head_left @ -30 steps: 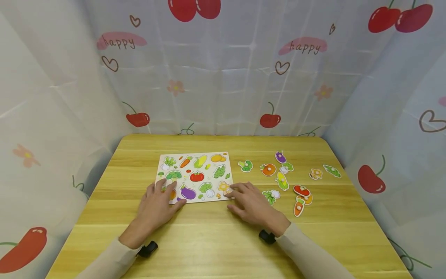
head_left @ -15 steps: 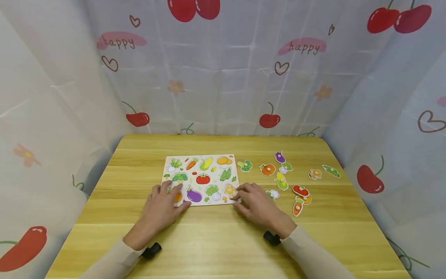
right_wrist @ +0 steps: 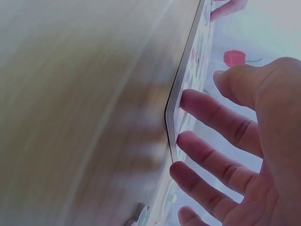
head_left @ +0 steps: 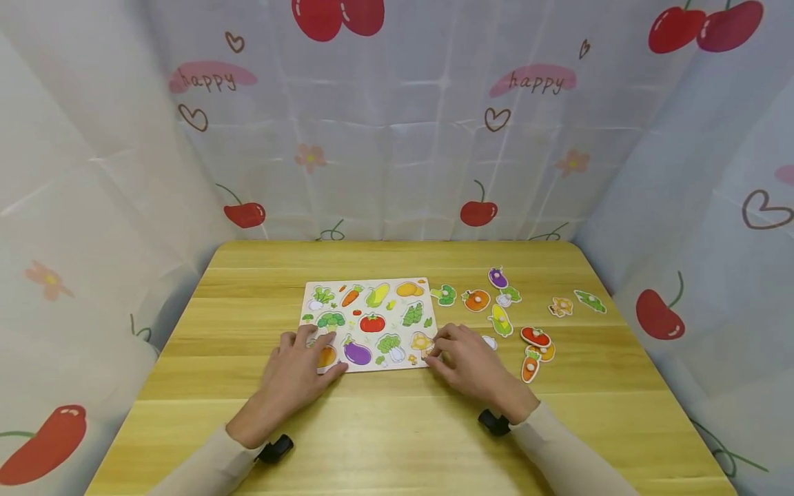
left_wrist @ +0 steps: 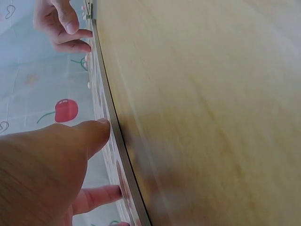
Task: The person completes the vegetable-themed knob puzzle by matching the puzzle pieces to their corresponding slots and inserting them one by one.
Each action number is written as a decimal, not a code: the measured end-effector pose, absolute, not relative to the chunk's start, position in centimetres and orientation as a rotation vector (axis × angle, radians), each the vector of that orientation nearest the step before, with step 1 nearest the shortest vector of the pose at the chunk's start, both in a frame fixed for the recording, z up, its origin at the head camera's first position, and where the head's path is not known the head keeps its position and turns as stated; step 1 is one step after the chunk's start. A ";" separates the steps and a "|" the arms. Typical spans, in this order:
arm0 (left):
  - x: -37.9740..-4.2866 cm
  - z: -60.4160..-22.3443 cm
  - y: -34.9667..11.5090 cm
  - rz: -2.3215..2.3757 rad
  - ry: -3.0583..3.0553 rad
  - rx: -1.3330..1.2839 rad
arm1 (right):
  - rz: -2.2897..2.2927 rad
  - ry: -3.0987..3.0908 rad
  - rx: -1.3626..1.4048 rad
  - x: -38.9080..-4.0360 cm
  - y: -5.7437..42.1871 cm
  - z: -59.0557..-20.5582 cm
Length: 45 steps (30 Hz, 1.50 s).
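A flat white puzzle board (head_left: 393, 325) printed with vegetables lies on the table. My left hand (head_left: 296, 375) rests on its front left corner, fingers spread over the top. In the left wrist view, the left thumb (left_wrist: 96, 134) presses at the board's near edge. My right hand (head_left: 474, 365) touches the front right corner. The right wrist view shows its fingertips (right_wrist: 190, 99) against the board there, with the thumb raised off it. A broccoli piece (head_left: 444, 295) lies right against the board's right side. A radish piece (head_left: 490, 342) is partly hidden behind my right hand.
Several knobbed vegetable pieces lie to the right: pumpkin (head_left: 475, 301), eggplant (head_left: 497, 278), corn (head_left: 501, 322), mushroom (head_left: 561, 307) and pea pod (head_left: 590, 301). Tomato (head_left: 536, 337) and carrot (head_left: 530, 366) pieces overlap an orange one. A printed curtain (head_left: 397, 138) encloses the table.
The board has slid to the right and slightly toward me, both hands moving along with it. The broccoli piece has shifted a little right, and my right hand now covers more of the radish piece.
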<state>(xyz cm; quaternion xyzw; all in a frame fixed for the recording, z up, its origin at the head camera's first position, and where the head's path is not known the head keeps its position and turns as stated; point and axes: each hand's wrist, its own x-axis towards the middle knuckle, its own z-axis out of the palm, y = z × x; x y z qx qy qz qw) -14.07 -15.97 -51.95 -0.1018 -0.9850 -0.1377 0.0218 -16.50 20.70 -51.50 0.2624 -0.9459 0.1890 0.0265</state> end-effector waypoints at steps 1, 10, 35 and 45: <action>-14.1 -52.0 -15.9 -0.426 -3.049 -0.326 | 0.584 -2.922 0.796 -16.5 20.8 -51.5; -14.1 -52.5 -15.7 -0.458 -3.044 -0.362 | 0.615 -2.938 0.724 -16.2 21.7 -51.6; -14.8 -52.2 -17.2 -0.595 -3.049 -0.424 | 0.622 -2.919 0.673 -16.0 24.1 -51.5; -15.0 -51.7 -17.6 -0.568 -3.084 -0.458 | 0.633 -2.878 0.699 -16.1 24.8 -51.7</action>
